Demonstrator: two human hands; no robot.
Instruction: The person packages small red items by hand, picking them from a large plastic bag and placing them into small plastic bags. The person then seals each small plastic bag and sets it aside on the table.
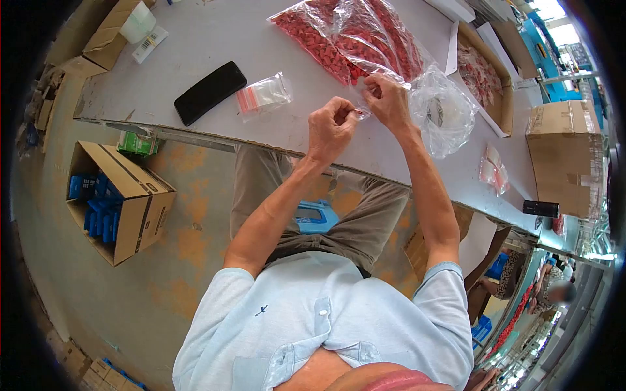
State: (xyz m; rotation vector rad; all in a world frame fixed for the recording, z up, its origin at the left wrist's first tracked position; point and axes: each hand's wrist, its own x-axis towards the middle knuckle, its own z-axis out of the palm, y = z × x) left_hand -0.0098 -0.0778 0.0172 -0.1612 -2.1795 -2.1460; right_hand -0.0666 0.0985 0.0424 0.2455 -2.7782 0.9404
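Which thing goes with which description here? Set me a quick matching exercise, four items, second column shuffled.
Column one:
1. Smartphone
2. Largest plastic bag
3. Open cardboard carton
4. Left hand

Column two:
A. On the floor, blue items inside
B. Bare, fingers curled inward
C. Black, lying on the tabletop
D. Clear, filled with red pieces

Right pairs: 1-C, 2-D, 3-A, 4-B.
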